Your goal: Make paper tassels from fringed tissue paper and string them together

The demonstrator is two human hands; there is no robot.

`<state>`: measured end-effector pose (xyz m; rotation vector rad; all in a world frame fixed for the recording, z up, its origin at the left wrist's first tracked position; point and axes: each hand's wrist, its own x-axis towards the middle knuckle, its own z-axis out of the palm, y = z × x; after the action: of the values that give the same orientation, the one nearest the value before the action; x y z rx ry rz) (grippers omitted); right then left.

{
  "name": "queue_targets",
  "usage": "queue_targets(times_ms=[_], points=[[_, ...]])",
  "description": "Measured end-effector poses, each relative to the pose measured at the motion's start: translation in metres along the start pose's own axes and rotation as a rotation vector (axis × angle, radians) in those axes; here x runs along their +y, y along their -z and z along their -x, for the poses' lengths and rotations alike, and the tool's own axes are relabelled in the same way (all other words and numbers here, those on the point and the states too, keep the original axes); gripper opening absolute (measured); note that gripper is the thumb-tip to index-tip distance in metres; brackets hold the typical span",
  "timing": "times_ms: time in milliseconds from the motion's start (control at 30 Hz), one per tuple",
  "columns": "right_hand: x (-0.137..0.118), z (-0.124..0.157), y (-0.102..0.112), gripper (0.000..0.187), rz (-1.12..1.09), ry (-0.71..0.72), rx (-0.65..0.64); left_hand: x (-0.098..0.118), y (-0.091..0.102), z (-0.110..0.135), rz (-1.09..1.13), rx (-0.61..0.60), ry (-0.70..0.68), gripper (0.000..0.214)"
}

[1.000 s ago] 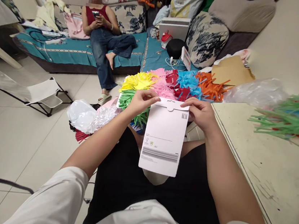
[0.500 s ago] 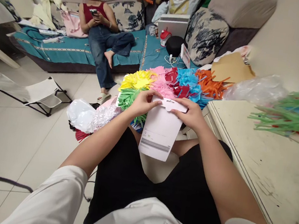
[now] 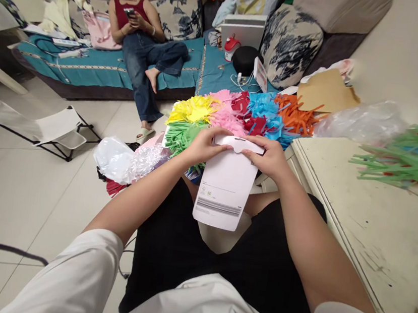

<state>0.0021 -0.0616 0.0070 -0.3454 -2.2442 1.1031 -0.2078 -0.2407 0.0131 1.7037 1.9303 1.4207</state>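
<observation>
A white cardboard package (image 3: 226, 184) with a hang hole and printed lines hangs over my lap, its printed face toward me. Its upper left edge is pinched between the thumb and fingers of my left hand (image 3: 207, 147). At the upper right corner, my right hand (image 3: 269, 156) grips the same package, thumb on the near face. What is on the package's far side is hidden. Just beyond my hands lie fringed paper bundles: yellow (image 3: 193, 110), green (image 3: 184, 137), pink (image 3: 226, 112), blue (image 3: 263, 112) and orange (image 3: 298, 115), with dark red among them.
On my right stands a cream cabinet (image 3: 354, 215) with green fringed paper (image 3: 410, 156) and clear plastic (image 3: 361, 122). A person (image 3: 138, 21) sits on the teal-covered sofa (image 3: 90, 68), holding a phone. Plastic bags (image 3: 115, 160) and a folding chair (image 3: 55, 130) stand left.
The package's top has tilted so its hang tab folds back more, and its lower edge sits slightly lower. Both hands keep their hold, thumbs nearer the tab.
</observation>
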Motion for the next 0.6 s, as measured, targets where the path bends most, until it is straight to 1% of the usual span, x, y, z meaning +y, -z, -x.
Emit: queue_targets(times_ms=[133, 267, 467, 600], points=[[-0.003, 0.000, 0.000, 0.046, -0.010, 0.033, -0.008, 0.001, 0.000, -0.001, 0.067, -0.010, 0.036, 0.045], [-0.008, 0.001, 0.001, 0.043, -0.010, 0.025, -0.007, 0.002, -0.001, -0.002, 0.125, 0.005, -0.002, 0.042], [-0.010, 0.002, 0.002, 0.043, 0.015, 0.061, -0.001, -0.001, -0.001, -0.003, 0.095, 0.005, 0.010, 0.046], [-0.007, 0.001, -0.002, 0.042, 0.025, 0.085, 0.015, -0.002, 0.000, -0.003, 0.092, 0.006, -0.058, 0.042]])
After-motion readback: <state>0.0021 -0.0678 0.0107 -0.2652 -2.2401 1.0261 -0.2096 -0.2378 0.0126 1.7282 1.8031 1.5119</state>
